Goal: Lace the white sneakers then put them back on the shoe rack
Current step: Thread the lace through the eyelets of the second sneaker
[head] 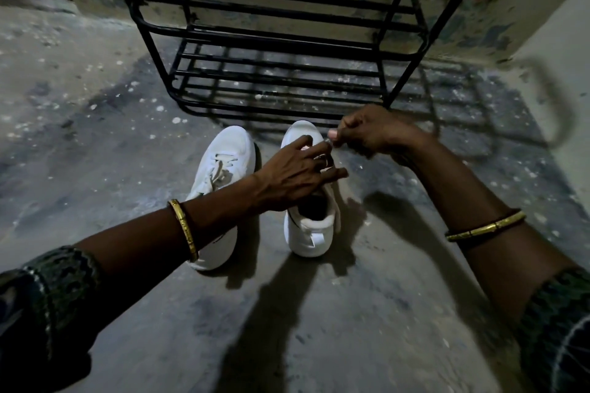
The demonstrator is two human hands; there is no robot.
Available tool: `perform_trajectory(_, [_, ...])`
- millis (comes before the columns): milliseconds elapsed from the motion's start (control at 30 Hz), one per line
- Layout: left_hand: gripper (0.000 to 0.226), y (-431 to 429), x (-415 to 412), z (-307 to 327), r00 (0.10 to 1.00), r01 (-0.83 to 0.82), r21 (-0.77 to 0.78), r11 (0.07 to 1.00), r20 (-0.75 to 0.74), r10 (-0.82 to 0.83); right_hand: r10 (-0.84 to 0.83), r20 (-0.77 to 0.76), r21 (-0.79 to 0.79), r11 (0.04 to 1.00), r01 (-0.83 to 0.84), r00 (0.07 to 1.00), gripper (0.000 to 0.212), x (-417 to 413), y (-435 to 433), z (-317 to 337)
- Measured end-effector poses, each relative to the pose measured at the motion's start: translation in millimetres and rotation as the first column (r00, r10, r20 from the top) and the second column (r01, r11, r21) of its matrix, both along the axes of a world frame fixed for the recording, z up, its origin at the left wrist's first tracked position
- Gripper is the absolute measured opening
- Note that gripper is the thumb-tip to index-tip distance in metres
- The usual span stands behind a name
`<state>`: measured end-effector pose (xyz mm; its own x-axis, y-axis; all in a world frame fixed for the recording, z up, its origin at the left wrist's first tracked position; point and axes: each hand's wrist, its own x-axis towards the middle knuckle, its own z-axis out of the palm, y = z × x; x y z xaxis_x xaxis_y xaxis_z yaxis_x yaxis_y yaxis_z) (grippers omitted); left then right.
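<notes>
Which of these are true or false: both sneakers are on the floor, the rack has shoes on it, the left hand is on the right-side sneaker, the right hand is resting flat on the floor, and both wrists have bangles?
1. Both white sneakers, left sneaker and right sneaker, stand on the floor. True.
2. The shoe rack holds shoes. False: its visible shelves are bare.
3. The left hand lies over the right sneaker. True.
4. The right hand rests flat on the floor. False: it is raised and closed in a pinch above the sneaker's toe.
5. Both wrists wear gold bangles. True.
</notes>
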<state>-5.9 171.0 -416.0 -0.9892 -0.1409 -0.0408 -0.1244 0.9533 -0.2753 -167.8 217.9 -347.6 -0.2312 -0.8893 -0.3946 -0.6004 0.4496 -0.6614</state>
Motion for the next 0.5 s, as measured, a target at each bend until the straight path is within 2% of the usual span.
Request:
perform_trajectory(67, [0.047, 2.0, -0.9, 3.1, 0.996, -0.090, 0.070, 0.993, 0.022, 0.089, -0.041, 0.032, -0.068, 0.997, 0.043, 0.999, 0.017, 5.7, 1.3, -13.5])
perform_trajectory(100, [0.040, 2.3, -0.4, 3.4, 0.989, -0.142, 0.173, 0.975, -0.025, 0.149, -0.089, 0.029, -0.135, 0.987, 0.092, 0.996, 0.017, 8.1, 2.4, -22.2])
perform_trajectory(200, [0.028, -5.0, 2.9, 0.0, 0.929, -0.262, 0.467, 0.844, -0.114, 0.352, -0.237, -0.032, -0.391, 0.897, 0.206, 0.971, 0.028, 19.1, 11.9, -42.5])
perform_trajectory(233, [0.027, -7.8, 3.3, 0.5, 0.901, -0.298, 0.535, 0.791, -0.117, 0.418, -0.233, 0.003, -0.412, 0.886, 0.213, 0.973, 0.032, 23.1, 16.2, -46.6])
perform_trajectory(300, [0.025, -13.2, 2.8, 4.3, 0.846, -0.373, 0.625, 0.686, -0.073, 0.527, -0.149, 0.124, -0.303, 0.936, 0.181, 0.981, 0.038, 30.7, 25.8, -52.1])
perform_trajectory(367, [0.023, -17.2, 1.2, 7.6, 0.827, -0.419, 0.657, 0.626, -0.008, 0.562, -0.103, 0.216, -0.174, 0.974, 0.142, 0.971, 0.038, 31.2, 31.9, -56.1])
perform_trajectory(500, [0.023, -23.5, 2.9, 17.6, 0.837, -0.361, 0.802, 0.476, 0.054, 0.544, -0.059, 0.249, -0.132, 0.987, 0.095, 0.967, 0.035, 20.1, 32.0, -57.7])
